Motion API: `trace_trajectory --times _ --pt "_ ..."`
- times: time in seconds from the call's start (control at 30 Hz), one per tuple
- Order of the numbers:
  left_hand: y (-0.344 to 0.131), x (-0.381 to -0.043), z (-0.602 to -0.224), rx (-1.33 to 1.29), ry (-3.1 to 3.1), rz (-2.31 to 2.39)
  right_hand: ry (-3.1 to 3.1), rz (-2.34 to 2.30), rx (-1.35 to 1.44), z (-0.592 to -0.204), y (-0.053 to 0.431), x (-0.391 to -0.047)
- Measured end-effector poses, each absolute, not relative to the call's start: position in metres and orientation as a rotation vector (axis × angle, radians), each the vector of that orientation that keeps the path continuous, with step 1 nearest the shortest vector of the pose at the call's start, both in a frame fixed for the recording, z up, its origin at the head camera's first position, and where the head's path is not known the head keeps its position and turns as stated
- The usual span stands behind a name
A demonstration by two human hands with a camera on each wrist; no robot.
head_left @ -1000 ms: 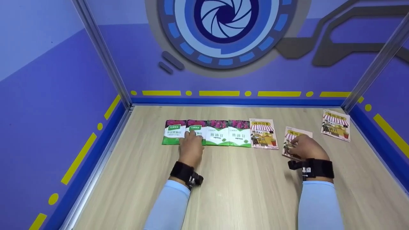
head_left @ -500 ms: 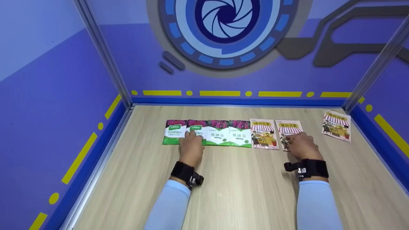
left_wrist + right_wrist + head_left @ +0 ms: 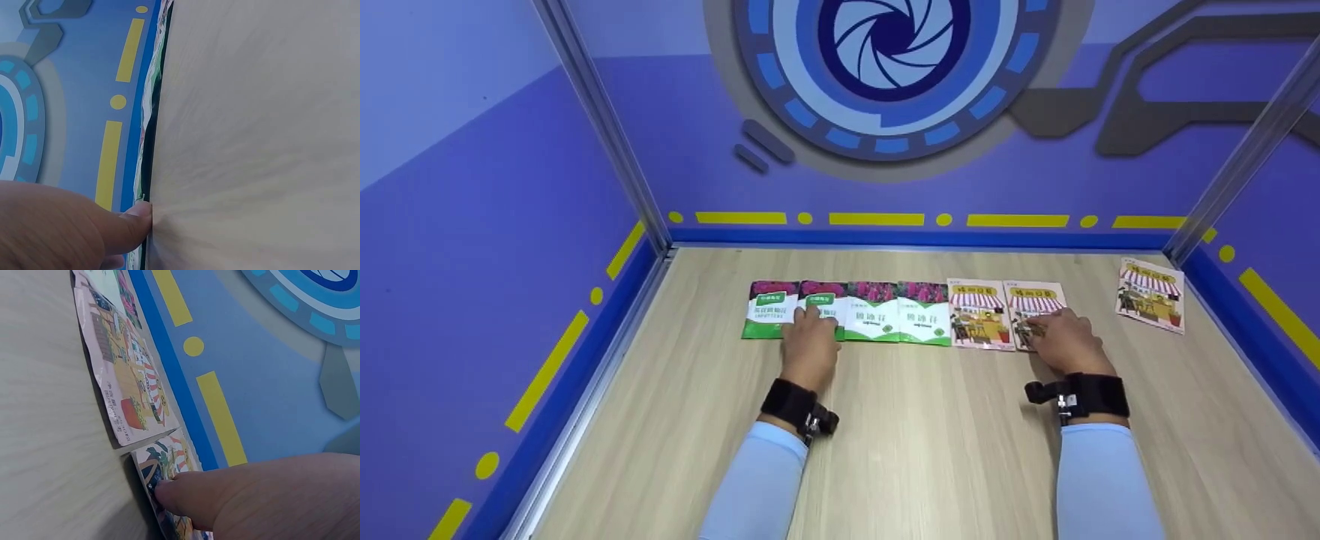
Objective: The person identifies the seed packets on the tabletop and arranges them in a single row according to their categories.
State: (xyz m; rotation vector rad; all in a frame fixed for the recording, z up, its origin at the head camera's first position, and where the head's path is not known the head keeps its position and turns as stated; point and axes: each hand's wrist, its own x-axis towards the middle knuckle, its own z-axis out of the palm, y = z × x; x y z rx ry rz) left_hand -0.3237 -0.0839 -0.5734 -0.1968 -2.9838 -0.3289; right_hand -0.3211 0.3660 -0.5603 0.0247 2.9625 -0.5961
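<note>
Several green-and-white seed packets (image 3: 871, 315) lie side by side on the table, flowers printed along their tops. A pink seed packet (image 3: 980, 316) with a striped-awning picture continues the row. My left hand (image 3: 810, 346) rests on the lower part of the second green packet (image 3: 822, 289) from the left; its thumb shows at the packets' near edge in the left wrist view. At the row's right end, my right hand (image 3: 1069, 343) holds another pink seed packet (image 3: 1030, 296) down at the table, thumb on its printed face. That hand covers the packet's lower right part.
A third pink seed packet (image 3: 1151, 295) lies apart, slightly turned, near the back right corner. Blue-purple panels (image 3: 997, 172) wall the wooden table (image 3: 930, 442) at the back and both sides. Black camera straps circle both wrists.
My right hand has brought its pink packet left and slightly back, straightening it beside the other pink one at the row's end. My left hand stays in place.
</note>
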Motion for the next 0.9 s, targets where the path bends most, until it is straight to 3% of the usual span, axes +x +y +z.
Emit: trace_trajectory --times 0.9 --pt "-0.0848 -0.3248 -0.5777 -0.216 -2.925 -0.378 2.992 -0.613 0.02 -0.5526 0.3628 -0.3192"
